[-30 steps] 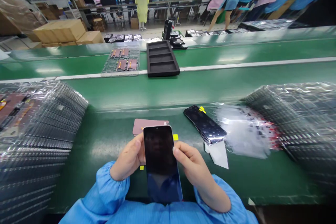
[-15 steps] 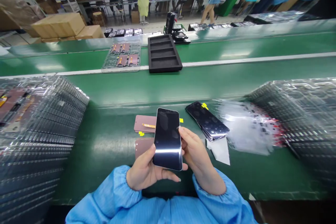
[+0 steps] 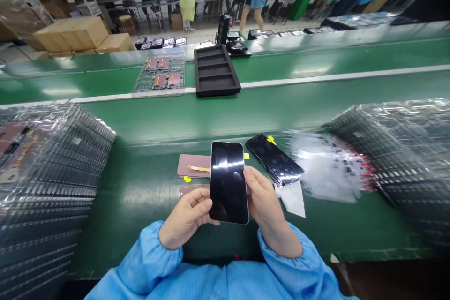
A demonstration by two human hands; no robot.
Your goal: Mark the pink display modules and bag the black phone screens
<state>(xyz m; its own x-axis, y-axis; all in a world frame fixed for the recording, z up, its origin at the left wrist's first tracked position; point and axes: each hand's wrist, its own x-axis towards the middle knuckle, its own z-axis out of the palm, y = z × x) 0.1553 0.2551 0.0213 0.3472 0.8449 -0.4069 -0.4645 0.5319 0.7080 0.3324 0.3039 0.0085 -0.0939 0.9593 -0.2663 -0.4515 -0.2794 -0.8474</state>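
Between my two hands a phone screen (image 3: 229, 187) with a dark glossy face is held up, a band of light reflected near its top. My left hand (image 3: 190, 215) grips its lower left edge, thumb along the side. On its right edge is my right hand (image 3: 263, 201), thumb in front and the other fingers partly hidden behind. A yellow tab (image 3: 246, 156) shows at the right edge. Under and left of it lie a pinkish-brown panel (image 3: 186, 165) with an orange flex cable and a second panel (image 3: 186, 191), both partly covered.
Right of my hands is a stack of dark screens (image 3: 276, 161) on a white sheet (image 3: 293, 199), beside clear plastic films (image 3: 323, 168). Stacked clear trays stand left (image 3: 80, 150) and right (image 3: 404, 140). Farther back are a black compartment tray (image 3: 218, 89) and a clear tray of panels (image 3: 140, 82).
The phone screen has tilted, so its reflection moved from the lower part to the top. My left hand's fingers have drawn in from below and now grip the left edge.
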